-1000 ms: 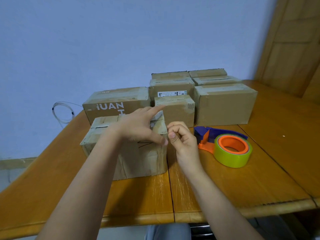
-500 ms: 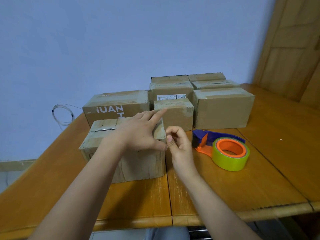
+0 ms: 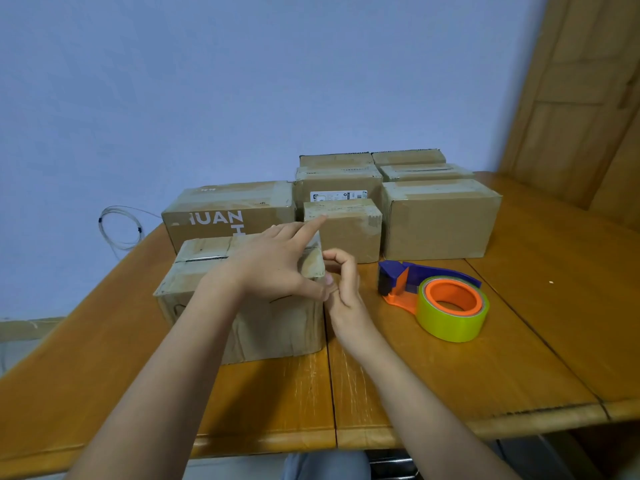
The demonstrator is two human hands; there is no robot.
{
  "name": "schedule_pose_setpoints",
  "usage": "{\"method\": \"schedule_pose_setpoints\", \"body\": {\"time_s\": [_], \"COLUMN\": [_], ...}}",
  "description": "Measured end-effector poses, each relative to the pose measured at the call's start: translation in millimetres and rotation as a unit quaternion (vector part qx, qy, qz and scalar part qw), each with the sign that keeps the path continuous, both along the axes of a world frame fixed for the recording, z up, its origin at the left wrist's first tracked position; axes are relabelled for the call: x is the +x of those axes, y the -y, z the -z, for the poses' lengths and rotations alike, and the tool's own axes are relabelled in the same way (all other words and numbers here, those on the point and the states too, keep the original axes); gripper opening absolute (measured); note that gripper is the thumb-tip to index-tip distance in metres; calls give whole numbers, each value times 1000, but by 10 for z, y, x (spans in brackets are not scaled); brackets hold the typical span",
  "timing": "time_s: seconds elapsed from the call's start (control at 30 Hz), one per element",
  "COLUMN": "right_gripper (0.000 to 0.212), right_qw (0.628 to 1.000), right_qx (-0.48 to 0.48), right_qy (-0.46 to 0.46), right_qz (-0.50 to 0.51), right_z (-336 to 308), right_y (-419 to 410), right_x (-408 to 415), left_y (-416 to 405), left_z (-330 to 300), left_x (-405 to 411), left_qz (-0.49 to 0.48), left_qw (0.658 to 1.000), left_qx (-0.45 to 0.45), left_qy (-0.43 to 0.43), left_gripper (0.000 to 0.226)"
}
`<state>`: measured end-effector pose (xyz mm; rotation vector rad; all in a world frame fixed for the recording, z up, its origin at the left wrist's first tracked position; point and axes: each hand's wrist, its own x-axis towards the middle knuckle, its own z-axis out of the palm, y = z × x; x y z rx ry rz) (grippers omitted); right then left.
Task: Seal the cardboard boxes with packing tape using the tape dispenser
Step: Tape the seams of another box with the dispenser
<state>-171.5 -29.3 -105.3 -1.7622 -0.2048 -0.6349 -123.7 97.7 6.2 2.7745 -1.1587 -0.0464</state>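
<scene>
On the scratched orange-brown wooden table (image 3: 450, 368), the left hand (image 3: 277, 268) lies spread on the nearest taped brown cardboard box (image 3: 207, 271), the right hand (image 3: 343, 289) curled at its corner, the orange-and-blue tape dispenser (image 3: 436, 299) beside, more stacked boxes (image 3: 440, 216) toward the blue wall (image 3: 242, 81).

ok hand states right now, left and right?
Left hand: open, resting on the near box, index finger straight.
Right hand: fingers curled at the box's right edge; whether they pinch tape cannot be told.

1 head-worn camera looks forward and down, close over the table (image 3: 519, 358).
</scene>
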Motion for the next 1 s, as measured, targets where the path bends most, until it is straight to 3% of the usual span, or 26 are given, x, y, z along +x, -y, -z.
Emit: {"method": "schedule_pose_setpoints", "body": {"time_s": [0.1, 0.23, 0.37, 0.5, 0.67, 0.8, 1.0], "right_gripper": [26, 26, 47, 61, 62, 48, 42], "right_qw": [999, 993, 999, 1000, 998, 994, 995], "right_qx": [-22, 57, 27, 13, 41, 101, 84], "right_qy": [23, 86, 35, 8, -11, 0, -35], "right_qz": [34, 58, 15, -7, -47, -37, -44], "right_z": [-22, -47, -25, -4, 31, -23, -17], "right_y": [41, 38, -46, -53, -27, -6, -32], "right_x": [-29, -28, -27, -23, -48, -52, -105], "left_y": [3, -9, -42, -33, -34, -42, -52], "left_z": [-22, -57, -52, -39, -33, -48, -83], "left_x": [-7, 17, 54, 67, 87, 55, 31], "left_qz": [2, 9, 17, 16, 10, 4, -9], "left_qw": [1000, 995, 982, 981, 978, 977, 962], "left_qx": [-16, -67, -132, -138, -142, -147, -177], "left_qy": [-19, -67, -131, -139, -152, -157, -207], "left_gripper": [126, 124, 121, 122, 124, 125, 131]}}
